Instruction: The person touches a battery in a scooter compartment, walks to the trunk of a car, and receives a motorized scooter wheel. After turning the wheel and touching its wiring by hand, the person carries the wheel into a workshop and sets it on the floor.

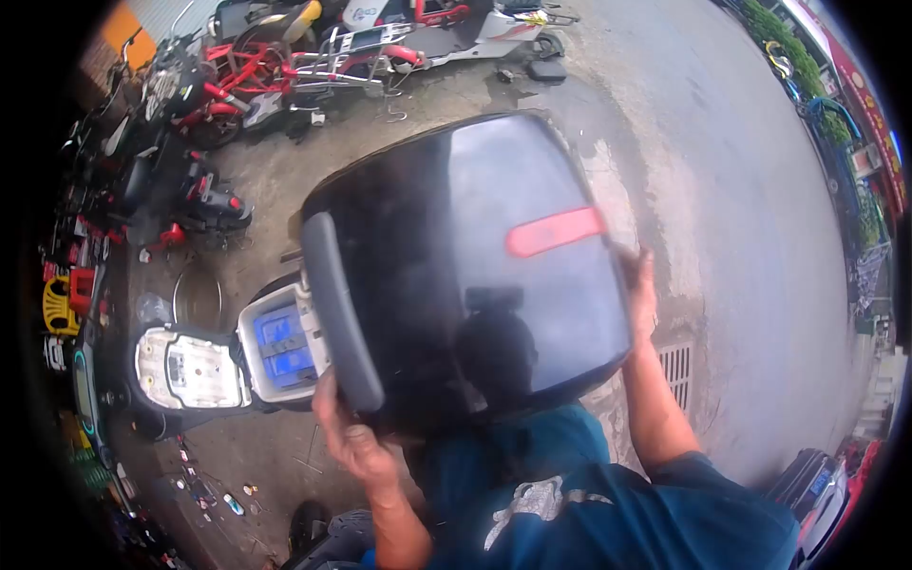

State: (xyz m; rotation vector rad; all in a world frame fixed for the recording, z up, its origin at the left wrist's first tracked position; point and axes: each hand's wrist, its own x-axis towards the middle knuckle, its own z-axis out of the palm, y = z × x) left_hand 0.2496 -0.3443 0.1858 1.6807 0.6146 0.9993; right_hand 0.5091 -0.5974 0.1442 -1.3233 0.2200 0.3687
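Note:
A large glossy black scooter top box (408,237) with a red reflector (556,233) and a grey pad along one side fills the middle of the view. My left hand (356,437) grips its lower left edge, thumb showing and some fingers hidden underneath. On the far right side my right hand (639,294) holds the box, its fingers partly behind it. Left of the box, a scooter's open seat (190,369) shows its white underside. Beside that lies the open storage compartment (249,332) with a blue battery-like block (283,344) inside.
Parked scooters and a bare red frame (252,71) stand along the upper left. Small tools and bottles (233,503) lie on the ground at lower left. A drain grate (676,375) is set in the pavement at right, and another vehicle (822,494) shows at lower right.

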